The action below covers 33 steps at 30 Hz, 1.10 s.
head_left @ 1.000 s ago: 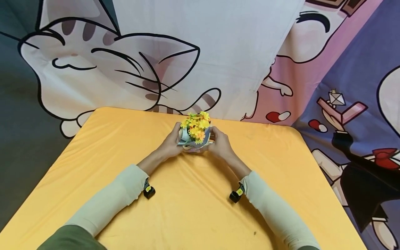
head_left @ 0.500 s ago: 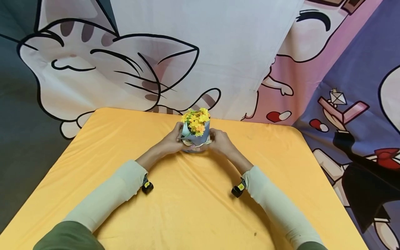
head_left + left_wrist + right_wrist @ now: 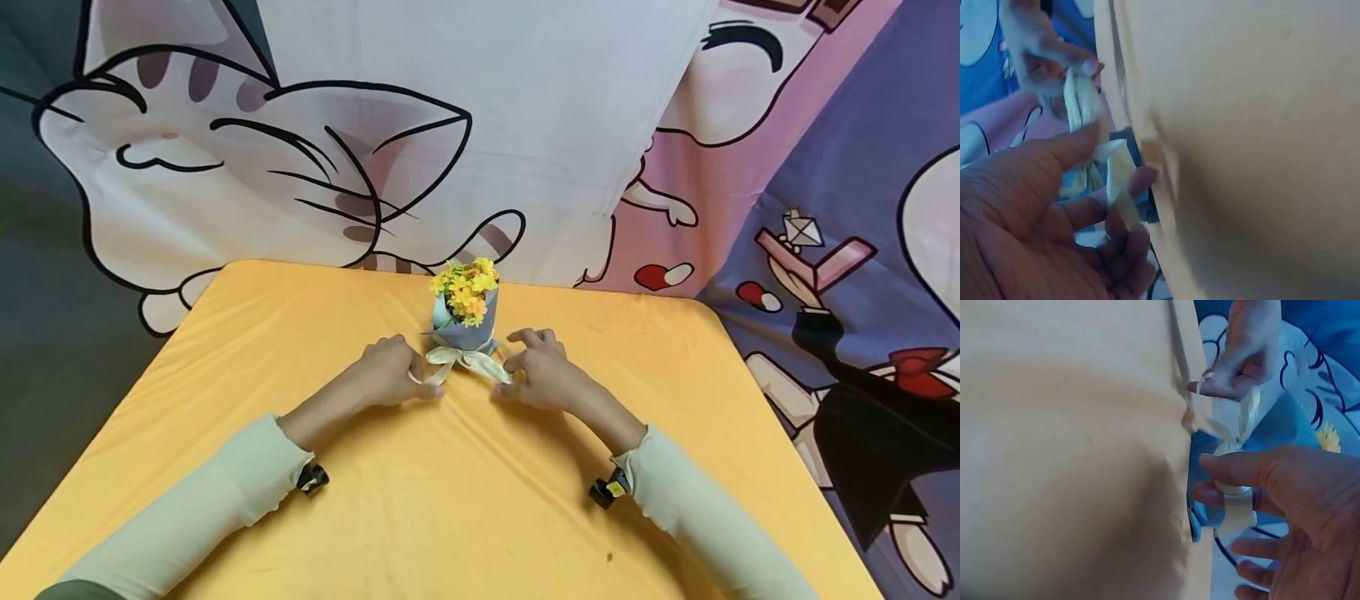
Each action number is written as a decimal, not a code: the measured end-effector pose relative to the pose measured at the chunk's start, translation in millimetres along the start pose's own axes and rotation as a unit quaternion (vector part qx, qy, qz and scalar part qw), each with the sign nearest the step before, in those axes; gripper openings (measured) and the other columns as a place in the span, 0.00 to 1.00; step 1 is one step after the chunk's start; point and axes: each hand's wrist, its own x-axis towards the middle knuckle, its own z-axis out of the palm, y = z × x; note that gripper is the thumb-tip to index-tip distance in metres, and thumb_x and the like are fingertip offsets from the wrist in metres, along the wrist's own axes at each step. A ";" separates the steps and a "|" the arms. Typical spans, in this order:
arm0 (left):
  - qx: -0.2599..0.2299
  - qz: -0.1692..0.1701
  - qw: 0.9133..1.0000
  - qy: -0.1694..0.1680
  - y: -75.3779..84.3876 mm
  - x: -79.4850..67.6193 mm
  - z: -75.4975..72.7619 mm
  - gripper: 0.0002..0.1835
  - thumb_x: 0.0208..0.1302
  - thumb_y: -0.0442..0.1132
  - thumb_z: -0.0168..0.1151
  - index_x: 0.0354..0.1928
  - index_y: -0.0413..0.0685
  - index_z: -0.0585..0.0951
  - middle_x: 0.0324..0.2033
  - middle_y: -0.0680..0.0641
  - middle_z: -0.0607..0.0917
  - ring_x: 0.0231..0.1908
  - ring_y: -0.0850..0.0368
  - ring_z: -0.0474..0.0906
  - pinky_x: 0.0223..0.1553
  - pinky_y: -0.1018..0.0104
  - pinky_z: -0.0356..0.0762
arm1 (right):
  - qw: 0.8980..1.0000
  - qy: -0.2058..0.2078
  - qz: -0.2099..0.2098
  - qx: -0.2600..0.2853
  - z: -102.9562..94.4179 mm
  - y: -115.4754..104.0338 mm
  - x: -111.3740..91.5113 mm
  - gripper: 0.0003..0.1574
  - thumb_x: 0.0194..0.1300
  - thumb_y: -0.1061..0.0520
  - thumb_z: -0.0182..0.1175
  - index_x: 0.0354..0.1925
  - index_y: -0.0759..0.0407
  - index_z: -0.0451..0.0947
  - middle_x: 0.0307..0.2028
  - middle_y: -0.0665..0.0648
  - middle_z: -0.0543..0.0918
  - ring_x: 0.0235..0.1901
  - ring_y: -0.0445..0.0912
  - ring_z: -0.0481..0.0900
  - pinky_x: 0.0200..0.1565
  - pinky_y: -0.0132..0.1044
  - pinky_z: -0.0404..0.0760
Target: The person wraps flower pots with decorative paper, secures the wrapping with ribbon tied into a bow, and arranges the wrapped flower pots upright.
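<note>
A bouquet of yellow artificial flowers (image 3: 467, 290) in a blue-grey paper wrap (image 3: 465, 336) stands upright near the table's far edge. A cream ribbon (image 3: 468, 360) is tied in a bow low on its front. My left hand (image 3: 388, 372) is at the bow's left side, pinching one ribbon tail; in the left wrist view the cream strip (image 3: 1121, 181) runs across its curled fingers. On the opposite side my right hand (image 3: 546, 371) pinches the other part of the ribbon between thumb and index finger (image 3: 1207, 494). The back of the wrap is hidden.
A yellow cloth (image 3: 450, 500) with wrinkles covers the table. Behind it hangs a white cat-print curtain (image 3: 555, 125), with a pink and purple printed cloth (image 3: 810, 167) at the right. Each wrist wears a small black camera (image 3: 311, 478).
Both hands have let go of the bouquet's sides and moved apart and nearer to me, onto the ribbon. The bouquet has tipped more upright, and its bow now shows.
</note>
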 end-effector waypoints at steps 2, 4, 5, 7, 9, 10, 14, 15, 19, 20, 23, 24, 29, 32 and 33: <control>0.034 0.013 0.999 -0.002 0.5 -7.4 3.2 0.16 0.70 0.56 0.80 0.32 0.54 0.90 0.48 0.43 0.80 0.51 0.41 0.69 0.56 0.46 0.65 | 1.000 0.010 -0.004 0.007 0.6 -4.0 -6.5 0.19 0.74 0.41 0.76 0.52 0.53 0.95 0.82 0.70 0.70 0.77 0.74 0.63 0.71 0.75 0.69; 0.056 0.025 0.998 0.001 1.1 -12.1 6.8 0.12 0.70 0.52 0.80 0.32 0.58 0.89 0.56 0.40 0.78 0.59 0.36 0.65 0.62 0.41 0.64 | 0.999 0.021 -0.020 0.016 1.2 -4.9 -10.7 0.17 0.73 0.42 0.77 0.47 0.53 0.96 0.80 0.69 0.74 0.75 0.72 0.67 0.70 0.73 0.72; 0.062 0.034 0.997 0.009 1.9 -13.2 8.4 0.12 0.71 0.51 0.79 0.31 0.60 0.88 0.58 0.41 0.78 0.60 0.36 0.65 0.64 0.39 0.63 | 0.999 0.022 -0.028 0.031 1.2 -4.7 -12.1 0.15 0.74 0.44 0.77 0.43 0.53 0.95 0.74 0.68 0.80 0.71 0.69 0.73 0.68 0.68 0.76; 0.050 0.049 0.997 0.016 3.7 -14.5 10.4 0.17 0.74 0.50 0.77 0.26 0.58 0.84 0.50 0.42 0.81 0.56 0.38 0.70 0.61 0.41 0.66 | 0.996 0.014 -0.036 0.080 1.1 -3.8 -13.6 0.18 0.75 0.45 0.75 0.34 0.56 0.92 0.55 0.65 0.91 0.54 0.58 0.83 0.55 0.51 0.82; -0.019 0.053 0.998 -0.001 6.4 -15.0 11.6 0.19 0.78 0.49 0.73 0.26 0.55 0.83 0.39 0.46 0.84 0.46 0.44 0.79 0.57 0.48 0.76 | 0.984 -0.020 -0.032 0.174 0.7 -3.6 -13.9 0.23 0.78 0.46 0.73 0.31 0.61 0.88 0.34 0.60 0.91 0.34 0.50 0.86 0.39 0.39 0.82; -0.081 0.051 0.995 -0.022 8.3 -15.2 11.8 0.19 0.80 0.49 0.72 0.28 0.50 0.83 0.33 0.48 0.84 0.37 0.48 0.81 0.51 0.53 0.80 | 0.971 -0.042 -0.020 0.233 0.6 -3.9 -14.0 0.25 0.80 0.46 0.71 0.32 0.64 0.86 0.26 0.58 0.88 0.27 0.46 0.84 0.33 0.36 0.80; -0.325 0.006 0.937 -0.128 15.1 -16.3 12.6 0.19 0.86 0.48 0.64 0.44 0.36 0.87 0.36 0.44 0.89 0.33 0.54 0.89 0.42 0.58 0.92 | 0.911 -0.118 0.037 0.393 0.3 -7.2 -15.6 0.32 0.86 0.40 0.63 0.42 0.70 0.88 0.24 0.58 0.90 0.22 0.49 0.89 0.24 0.39 0.85; -0.344 -0.005 0.927 -0.147 15.9 -17.3 11.9 0.20 0.87 0.49 0.63 0.47 0.35 0.87 0.41 0.43 0.91 0.38 0.53 0.90 0.44 0.57 0.93 | 0.908 -0.136 0.046 0.394 -0.2 -7.9 -16.1 0.34 0.86 0.38 0.62 0.43 0.70 0.88 0.24 0.57 0.89 0.23 0.49 0.89 0.26 0.40 0.88; -0.240 0.008 0.960 -0.141 13.1 -18.5 1.0 0.23 0.84 0.57 0.65 0.45 0.44 0.92 0.45 0.44 0.92 0.44 0.51 0.88 0.45 0.59 0.89 | 0.952 -0.149 0.033 0.265 -6.8 -4.9 -15.6 0.33 0.84 0.33 0.63 0.40 0.58 0.93 0.30 0.49 0.89 0.29 0.43 0.85 0.35 0.37 0.86; -0.205 0.007 0.971 -0.121 10.7 -16.4 -3.2 0.22 0.82 0.58 0.67 0.43 0.46 0.93 0.43 0.45 0.92 0.42 0.50 0.88 0.43 0.59 0.87 | 0.962 -0.140 0.034 0.233 -9.2 -2.6 -14.3 0.31 0.83 0.33 0.65 0.39 0.56 0.94 0.30 0.50 0.89 0.30 0.43 0.84 0.37 0.37 0.85; -0.156 -0.010 0.986 -0.052 -0.8 -2.9 -15.3 0.20 0.78 0.57 0.73 0.45 0.46 0.90 0.40 0.43 0.92 0.38 0.47 0.88 0.41 0.57 0.87 | 0.975 -0.078 0.053 0.202 -12.4 6.1 -4.5 0.23 0.81 0.37 0.68 0.51 0.54 0.94 0.41 0.55 0.94 0.39 0.48 0.88 0.43 0.42 0.87; -0.160 -0.020 0.986 -0.035 -5.2 3.7 -17.7 0.20 0.76 0.55 0.75 0.48 0.44 0.89 0.42 0.42 0.91 0.39 0.47 0.87 0.43 0.55 0.86 | 0.974 -0.059 0.063 0.210 -11.9 8.6 0.5 0.24 0.81 0.39 0.69 0.58 0.56 0.92 0.47 0.58 0.95 0.44 0.51 0.91 0.48 0.44 0.89; -0.216 0.003 0.976 -0.013 -26.0 38.8 -14.0 0.43 0.71 0.47 0.81 0.80 0.41 0.70 0.72 0.35 0.79 0.68 0.38 0.79 0.71 0.44 0.81 | 0.968 0.004 0.064 0.245 1.3 17.9 31.0 0.50 0.78 0.48 0.74 0.86 0.56 0.64 0.77 0.67 0.79 0.72 0.64 0.84 0.70 0.57 0.87; -0.252 0.044 0.966 -0.019 -30.7 53.6 -6.2 0.51 0.73 0.39 0.79 0.89 0.39 0.58 0.82 0.31 0.70 0.81 0.31 0.70 0.82 0.38 0.72 | 0.966 0.020 0.036 0.255 10.2 21.2 46.8 0.55 0.78 0.53 0.74 0.90 0.55 0.56 0.81 0.68 0.74 0.75 0.67 0.81 0.73 0.60 0.84; -0.255 0.055 0.965 -0.014 -30.9 57.2 -4.1 0.50 0.74 0.37 0.77 0.89 0.38 0.58 0.82 0.30 0.70 0.81 0.30 0.70 0.82 0.38 0.71 | 0.965 0.025 0.027 0.261 12.5 21.6 50.6 0.55 0.79 0.55 0.73 0.90 0.56 0.56 0.80 0.68 0.75 0.74 0.67 0.81 0.72 0.59 0.85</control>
